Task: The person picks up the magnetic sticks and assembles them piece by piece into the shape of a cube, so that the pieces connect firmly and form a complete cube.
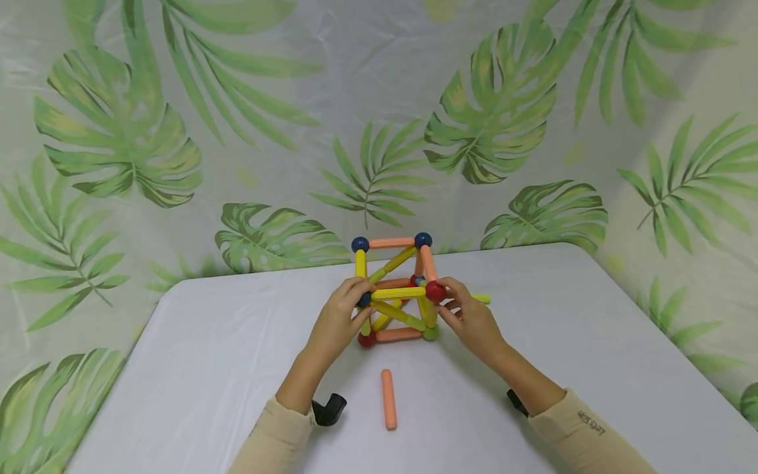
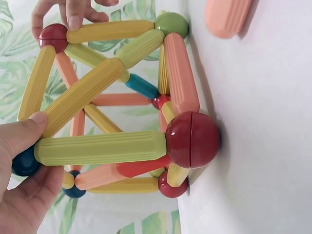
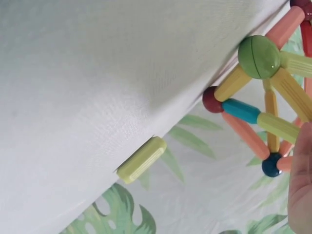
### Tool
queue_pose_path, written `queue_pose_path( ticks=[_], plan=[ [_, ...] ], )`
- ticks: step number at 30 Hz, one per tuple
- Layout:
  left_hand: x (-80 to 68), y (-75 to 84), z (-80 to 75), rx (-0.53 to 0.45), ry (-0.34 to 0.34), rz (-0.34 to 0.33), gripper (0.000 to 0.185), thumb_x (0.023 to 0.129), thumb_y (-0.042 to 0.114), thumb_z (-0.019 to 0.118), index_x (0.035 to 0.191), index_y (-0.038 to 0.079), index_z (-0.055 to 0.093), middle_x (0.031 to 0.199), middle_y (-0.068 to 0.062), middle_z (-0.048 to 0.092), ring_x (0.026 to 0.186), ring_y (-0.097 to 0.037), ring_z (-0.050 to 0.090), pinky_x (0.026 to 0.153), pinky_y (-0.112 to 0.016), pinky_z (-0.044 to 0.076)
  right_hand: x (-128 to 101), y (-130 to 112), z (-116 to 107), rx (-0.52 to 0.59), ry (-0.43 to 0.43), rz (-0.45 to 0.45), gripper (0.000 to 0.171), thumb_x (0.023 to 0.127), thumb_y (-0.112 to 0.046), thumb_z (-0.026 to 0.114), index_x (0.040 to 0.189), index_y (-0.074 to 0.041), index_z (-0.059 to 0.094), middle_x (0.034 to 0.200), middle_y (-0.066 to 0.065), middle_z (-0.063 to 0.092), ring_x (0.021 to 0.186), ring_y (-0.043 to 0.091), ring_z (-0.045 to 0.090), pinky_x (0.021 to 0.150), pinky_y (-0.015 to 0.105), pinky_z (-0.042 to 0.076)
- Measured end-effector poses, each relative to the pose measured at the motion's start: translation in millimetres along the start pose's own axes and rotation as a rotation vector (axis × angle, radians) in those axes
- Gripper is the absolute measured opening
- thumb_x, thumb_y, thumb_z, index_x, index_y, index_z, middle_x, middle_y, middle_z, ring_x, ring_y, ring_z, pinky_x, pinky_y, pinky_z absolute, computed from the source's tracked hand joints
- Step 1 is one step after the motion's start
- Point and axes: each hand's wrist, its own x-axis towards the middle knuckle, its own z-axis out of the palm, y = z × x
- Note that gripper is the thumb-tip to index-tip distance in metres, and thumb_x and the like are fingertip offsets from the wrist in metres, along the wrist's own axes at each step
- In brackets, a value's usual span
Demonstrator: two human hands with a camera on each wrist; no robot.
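the left hand (image 1: 339,315) pinches a dark blue plastic ball (image 2: 23,162) at the near left upper corner of the cube-shaped frame of plastic sticks and balls (image 1: 395,293) — thumb on a yellow ribbed stick (image 2: 100,147), fingers curled under the ball. the right hand (image 1: 470,319) grips the frame from the other side, its fingers curled at a red plastic ball (image 1: 435,291) on the near right upper corner. the frame stands on the white table (image 1: 592,342), in the middle, between both hands. a loose orange ribbed stick (image 1: 388,399) lies on the table near the frame — closer to the person. a loose yellow-green stick (image 3: 142,159) lies just behind the right hand.
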Motion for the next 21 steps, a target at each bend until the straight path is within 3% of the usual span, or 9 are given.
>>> queue_pose_path(
  ticks=[15,18,21],
  plan=[
    [-13.6,15.1,-2.2,-0.022,-0.010,0.024,0.037,0.074,0.001,0.072,0.108,0.003,0.058,0.114,-0.006,0.050,0.103,-0.016,0.052,0.086,-0.022,0.042,-16.1,-13.0,-13.2,-0.009,-0.031,-0.049,0.055,0.076,-0.001,0.069,0.121,-0.012,0.039,0.094,0.010,0.063,0.071,0.013,0.060,0.058,0.022,0.049],
    [-17.6,20.3,-4.1,0.037,0.000,0.007,0.046,0.073,0.007,0.074,0.115,0.007,0.054,0.121,-0.008,0.045,0.099,-0.019,0.052,0.080,-0.024,0.046,-16.9,-12.5,-18.7,-0.008,-0.065,-0.042,0.059,0.077,-0.005,0.070,0.124,-0.013,0.037,0.094,0.007,0.063,0.074,0.013,0.059,0.059,0.023,0.049],
    [-25.2,26.4,-6.0,0.107,0.056,-0.030,0.059,0.072,0.014,0.076,0.122,0.010,0.045,0.126,-0.012,0.035,0.094,-0.021,0.048,0.075,-0.027,0.047,-15.0,-4.3,-27.7,0.062,-0.100,-0.012,0.063,0.078,-0.007,0.069,0.129,-0.013,0.033,0.098,0.006,0.061,0.083,0.016,0.057,0.065,0.027,0.050]
  ],
)
